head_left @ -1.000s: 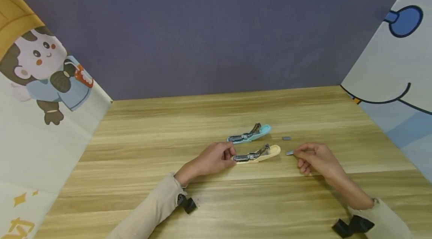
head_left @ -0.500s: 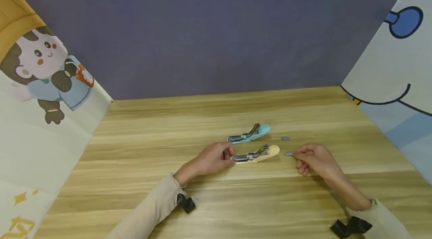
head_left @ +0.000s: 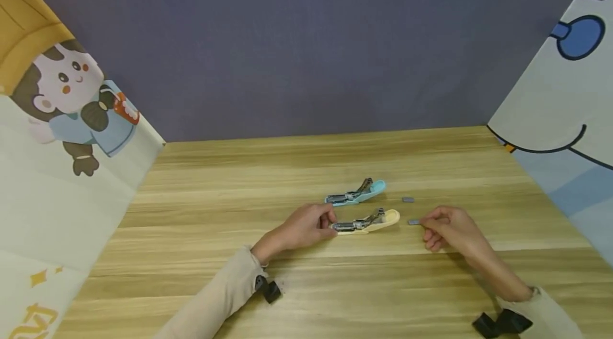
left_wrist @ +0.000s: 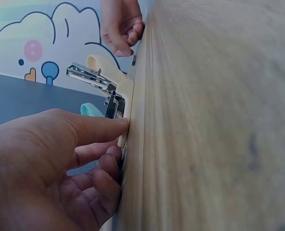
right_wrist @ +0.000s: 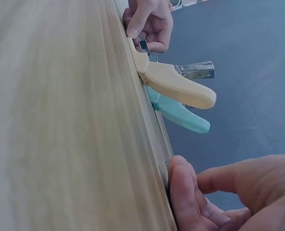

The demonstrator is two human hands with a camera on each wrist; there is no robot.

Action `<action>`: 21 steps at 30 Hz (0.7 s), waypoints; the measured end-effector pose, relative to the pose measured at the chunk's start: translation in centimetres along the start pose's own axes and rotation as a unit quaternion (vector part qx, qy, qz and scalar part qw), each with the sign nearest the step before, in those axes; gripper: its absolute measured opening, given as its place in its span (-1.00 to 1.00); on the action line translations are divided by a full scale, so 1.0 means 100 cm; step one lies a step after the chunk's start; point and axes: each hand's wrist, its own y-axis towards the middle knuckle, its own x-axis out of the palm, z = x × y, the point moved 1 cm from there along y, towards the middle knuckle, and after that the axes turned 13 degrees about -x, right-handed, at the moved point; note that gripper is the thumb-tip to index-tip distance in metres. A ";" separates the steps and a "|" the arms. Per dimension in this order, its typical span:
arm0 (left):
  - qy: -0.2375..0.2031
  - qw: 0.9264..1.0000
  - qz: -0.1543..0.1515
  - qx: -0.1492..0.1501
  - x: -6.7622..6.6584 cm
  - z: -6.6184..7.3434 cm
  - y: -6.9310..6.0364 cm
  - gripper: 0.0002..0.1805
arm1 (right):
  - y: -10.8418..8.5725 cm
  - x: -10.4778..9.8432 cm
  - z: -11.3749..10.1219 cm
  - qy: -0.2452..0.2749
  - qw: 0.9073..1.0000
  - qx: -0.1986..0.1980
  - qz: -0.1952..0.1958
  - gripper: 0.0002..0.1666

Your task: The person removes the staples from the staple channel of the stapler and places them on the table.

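A cream-yellow stapler lies opened out on the table, its metal magazine raised. My left hand pinches its left end between thumb and fingers, as the left wrist view also shows. To the right of the stapler, a small grey strip of staples is at the fingertips of my right hand, which pinches its right end low over the table. Behind the yellow stapler lies a teal stapler, also opened out. A second grey staple strip lies flat near it. In the right wrist view, my fingers mostly hide the held strip.
The wooden table ends at a dark blue-grey back panel. Cartoon-printed side panels stand at left and right. Black camera mounts sit on both wrists, the right one close to the table.
Both hands keep their places and their holds. The staple strip in my right fingers has turned from slightly tilted to about level. The head view has shifted a little.
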 end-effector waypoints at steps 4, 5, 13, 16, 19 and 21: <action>-0.004 1.000 0.002 -0.002 0.001 0.001 -0.001 -0.81 | -0.002 0.000 0.000 0.007 1.000 0.001 -0.001 -0.66; -0.005 1.000 0.003 -0.004 0.001 0.001 -0.001 -0.81 | -0.002 0.000 0.000 0.010 1.000 0.000 -0.001 -0.66; -0.014 1.000 -0.018 -0.002 -0.006 0.005 -0.009 -0.77 | -0.006 0.001 -0.007 0.004 1.000 -0.021 -0.004 -0.61; -0.013 0.999 -0.028 -0.008 -0.010 0.005 -0.016 -0.70 | -0.008 0.000 -0.010 -0.011 0.999 -0.042 0.001 -0.60; 0.000 0.999 -0.030 -0.017 -0.016 0.004 -0.027 -0.65 | -0.010 0.001 -0.014 -0.035 0.997 -0.065 0.019 -0.61; 0.015 0.999 -0.022 -0.025 -0.020 0.004 -0.037 -0.64 | -0.011 0.002 -0.019 -0.064 0.994 -0.087 0.036 -0.63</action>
